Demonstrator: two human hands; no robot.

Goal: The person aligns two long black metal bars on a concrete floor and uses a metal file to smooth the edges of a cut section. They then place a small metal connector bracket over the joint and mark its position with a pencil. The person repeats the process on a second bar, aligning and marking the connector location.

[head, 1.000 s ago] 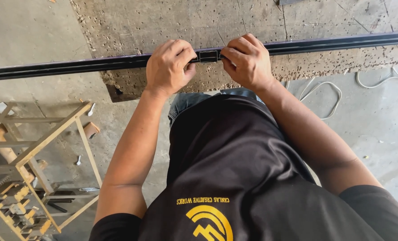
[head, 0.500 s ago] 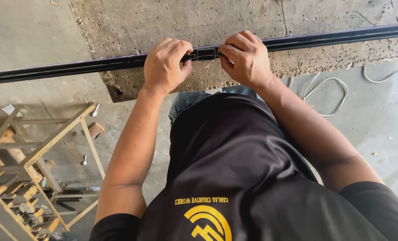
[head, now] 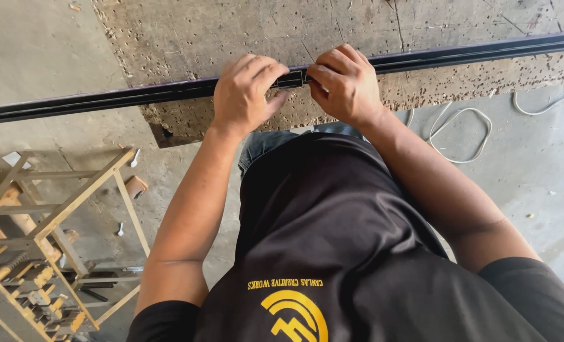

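We have both arms stretched forward and down from a black shirt with a yellow emblem, elbows bent outward. Our left hand [head: 247, 95] curls over the long black rail [head: 136, 98], knuckles up, fingers closed around it and thumb tucked under toward the middle. Our right hand [head: 345, 85] sits just beside it, also closed on the rail, fingertips pinching a small black block [head: 291, 80] that shows in the gap between the two hands. The rail lies along the near edge of a rough bench [head: 358, 25], a worn board pitted with many small holes and scratches, its lower left corner chipped. Below is a grey concrete floor [head: 535, 177]; a white cord [head: 465, 133] loops across it on the right, and a wooden frame rack [head: 60, 228] stands at lower left with tools in it. The rail is thin, straight, dark and glossy, running nearly the whole width of view, tilted slightly upward to the right.
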